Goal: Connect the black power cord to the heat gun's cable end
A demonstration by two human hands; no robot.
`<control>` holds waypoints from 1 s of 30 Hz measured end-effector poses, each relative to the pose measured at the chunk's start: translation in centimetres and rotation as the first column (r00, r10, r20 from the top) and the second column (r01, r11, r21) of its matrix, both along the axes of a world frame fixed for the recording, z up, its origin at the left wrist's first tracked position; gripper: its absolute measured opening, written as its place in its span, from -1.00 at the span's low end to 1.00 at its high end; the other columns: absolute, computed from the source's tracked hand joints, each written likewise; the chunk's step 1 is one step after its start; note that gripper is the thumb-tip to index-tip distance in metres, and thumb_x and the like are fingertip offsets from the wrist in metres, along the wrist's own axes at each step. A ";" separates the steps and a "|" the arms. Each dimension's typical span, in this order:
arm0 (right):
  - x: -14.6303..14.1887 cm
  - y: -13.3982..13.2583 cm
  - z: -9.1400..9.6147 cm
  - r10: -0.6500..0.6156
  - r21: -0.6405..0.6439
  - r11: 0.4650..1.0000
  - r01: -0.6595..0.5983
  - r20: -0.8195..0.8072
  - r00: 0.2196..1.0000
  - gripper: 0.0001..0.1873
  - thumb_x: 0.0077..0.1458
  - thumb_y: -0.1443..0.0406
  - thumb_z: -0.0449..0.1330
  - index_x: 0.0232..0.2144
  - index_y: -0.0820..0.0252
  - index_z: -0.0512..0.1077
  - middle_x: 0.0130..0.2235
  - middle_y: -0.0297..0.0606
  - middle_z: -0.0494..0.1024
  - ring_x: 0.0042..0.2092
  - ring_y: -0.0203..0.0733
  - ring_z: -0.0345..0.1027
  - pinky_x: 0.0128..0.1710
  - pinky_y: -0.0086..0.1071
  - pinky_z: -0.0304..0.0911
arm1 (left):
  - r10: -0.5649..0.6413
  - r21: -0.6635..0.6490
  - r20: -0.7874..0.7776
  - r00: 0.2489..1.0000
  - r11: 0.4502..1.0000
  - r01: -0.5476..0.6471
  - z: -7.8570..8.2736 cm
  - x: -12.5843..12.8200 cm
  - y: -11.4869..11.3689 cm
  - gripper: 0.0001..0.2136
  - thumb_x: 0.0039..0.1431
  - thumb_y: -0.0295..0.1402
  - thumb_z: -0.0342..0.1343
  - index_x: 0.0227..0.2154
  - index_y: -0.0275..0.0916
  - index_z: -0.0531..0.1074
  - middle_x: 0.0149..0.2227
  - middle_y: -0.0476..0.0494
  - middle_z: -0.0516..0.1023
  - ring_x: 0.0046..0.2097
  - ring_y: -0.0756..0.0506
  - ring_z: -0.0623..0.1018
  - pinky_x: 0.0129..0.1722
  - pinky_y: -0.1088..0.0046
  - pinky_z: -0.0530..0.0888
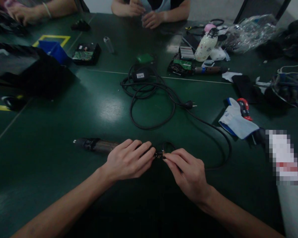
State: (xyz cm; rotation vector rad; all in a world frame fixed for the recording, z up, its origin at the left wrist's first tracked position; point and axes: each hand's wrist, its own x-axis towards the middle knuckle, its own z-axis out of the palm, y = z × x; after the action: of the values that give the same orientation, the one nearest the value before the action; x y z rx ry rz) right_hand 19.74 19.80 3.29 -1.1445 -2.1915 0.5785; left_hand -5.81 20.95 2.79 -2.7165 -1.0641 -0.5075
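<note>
A dark, cylindrical electric screwdriver (103, 145) lies across the green table, its shiny tip pointing left. My left hand (130, 160) is closed over its right part, palm down, hiding much of the body. Beyond those fingers, a small dark connector piece (159, 154) shows at the tool's right end. My right hand (186, 172) pinches at this piece with thumb and fingertips; the exact contact is too small to make out. A thin black cable (169, 142) loops up just behind the right fingers.
Ahead lie a coiled power cord (152, 127) with its plug (188, 104) and a black adapter (140, 75). At right are a white-and-blue glove (238, 120) and red-handled tool (243, 107). Opened circuit-board housings (85, 54) and a bottle (206, 46) stand farther back. Two other people's hands work beyond.
</note>
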 end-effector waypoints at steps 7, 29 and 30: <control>-0.2 0.1 -0.5 0.011 -0.099 0.995 -0.002 0.090 0.996 -0.90 0.39 0.31 0.18 -0.17 0.15 0.51 -0.23 -0.27 0.60 -0.24 -0.23 0.50 -0.28 -0.36 0.29 | -0.030 0.022 0.020 0.999 0.999 0.029 -0.1 -0.3 0.1 -0.65 0.30 -0.22 0.27 0.10 -0.19 0.53 0.15 -0.07 0.60 0.03 -0.18 0.61 -0.12 0.27 0.51; -0.2 0.1 -0.1 0.021 -0.097 0.995 -0.011 0.099 0.995 -0.86 0.32 0.30 0.18 -0.13 0.14 0.53 -0.22 -0.25 0.58 -0.24 -0.21 0.47 -0.27 -0.34 0.25 | -0.048 0.012 0.051 0.998 0.999 0.047 0.0 -0.2 0.3 -0.66 0.30 -0.25 0.28 0.10 -0.17 0.53 0.10 -0.02 0.63 -0.01 -0.16 0.62 -0.13 0.28 0.53; -0.2 0.1 -0.1 0.020 -0.103 0.995 -0.010 0.098 0.995 -0.86 0.33 0.30 0.17 -0.13 0.15 0.53 -0.22 -0.25 0.58 -0.24 -0.21 0.47 -0.28 -0.34 0.25 | -0.047 0.010 0.052 0.998 0.999 0.046 0.0 -0.2 0.3 -0.66 0.30 -0.26 0.28 0.10 -0.17 0.53 0.10 -0.02 0.63 -0.01 -0.16 0.62 -0.13 0.29 0.53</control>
State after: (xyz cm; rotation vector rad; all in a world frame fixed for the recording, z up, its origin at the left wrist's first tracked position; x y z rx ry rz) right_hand 19.53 19.91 3.18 -1.2345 -2.2788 0.6604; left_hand -6.06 21.21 2.82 -2.7405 -1.0104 -0.5920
